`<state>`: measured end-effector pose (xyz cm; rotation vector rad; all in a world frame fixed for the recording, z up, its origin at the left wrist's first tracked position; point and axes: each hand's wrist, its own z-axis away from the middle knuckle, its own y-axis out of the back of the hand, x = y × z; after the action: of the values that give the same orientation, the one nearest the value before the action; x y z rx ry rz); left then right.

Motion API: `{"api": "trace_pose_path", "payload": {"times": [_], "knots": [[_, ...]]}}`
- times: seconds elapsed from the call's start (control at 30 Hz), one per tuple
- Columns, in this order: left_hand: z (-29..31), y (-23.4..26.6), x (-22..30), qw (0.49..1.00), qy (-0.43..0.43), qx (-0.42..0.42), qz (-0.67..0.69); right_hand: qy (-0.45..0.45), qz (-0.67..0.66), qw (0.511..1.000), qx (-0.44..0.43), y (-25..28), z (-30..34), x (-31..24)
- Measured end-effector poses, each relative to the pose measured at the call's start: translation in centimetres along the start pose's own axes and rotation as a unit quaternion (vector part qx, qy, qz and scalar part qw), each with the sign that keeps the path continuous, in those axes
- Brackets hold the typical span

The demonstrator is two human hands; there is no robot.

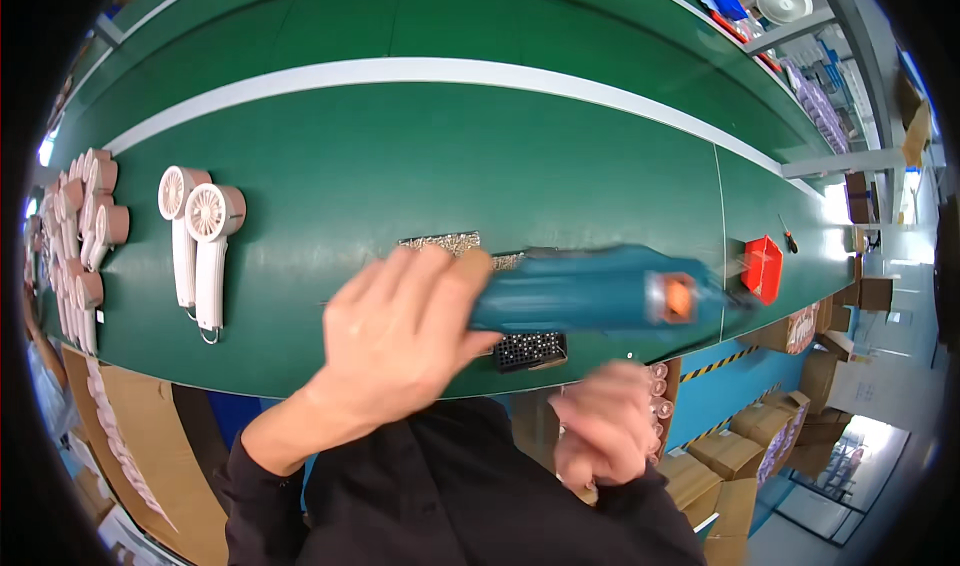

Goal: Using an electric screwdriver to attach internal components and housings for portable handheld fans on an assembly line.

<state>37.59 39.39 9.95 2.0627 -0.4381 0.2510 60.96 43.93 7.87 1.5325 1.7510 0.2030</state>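
My left hand [395, 331] is wrapped round the left end of a teal electric screwdriver [575, 291] with an orange button. The tool lies level above the green bench, slightly blurred, its far end pointing right. Under it are a tray of small silvery screws [440, 240] and a black tray of small round pieces [530, 351], both partly hidden. My right hand [605, 421] is lower, at the bench's near edge beside a box of clear round parts [658, 391]. Its fingers look bent but are smeared by motion, so any hold is unclear.
Two white-and-pink handheld fans [210, 256] lie at left on the green bench [320, 166], with a pile of similar fans [85, 236] farther left. A red bin [763, 269] and a screwdriver [789, 236] lie at right. Cardboard boxes [740, 446] stand below the bench.
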Motion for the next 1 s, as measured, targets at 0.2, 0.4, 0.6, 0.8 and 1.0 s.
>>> {"api": "trace_pose_path", "payload": {"times": [0.2,0.4,0.6,0.8,1.0], "knots": [[0.2,-3.6,4.2,0.992,-0.074,0.011,0.100,-0.359,-0.246,0.827,0.355,-6.1,-3.5,-2.1],[5.0,-5.4,3.1,0.991,-0.017,-0.058,0.117,-0.220,-0.181,0.792,0.540,-2.1,-3.0,2.9],[7.1,-7.0,1.4,0.968,-0.018,-0.250,-0.011,-0.261,-0.109,0.829,0.483,-3.1,-1.6,4.9],[7.2,-7.8,1.4,0.971,0.002,-0.237,-0.025,-0.286,-0.124,0.818,0.484,-4.9,-1.1,5.0],[6.9,-7.6,0.5,0.972,0.013,-0.233,-0.039,-0.289,-0.144,0.819,0.473,-5.6,-2.1,5.4]]}}
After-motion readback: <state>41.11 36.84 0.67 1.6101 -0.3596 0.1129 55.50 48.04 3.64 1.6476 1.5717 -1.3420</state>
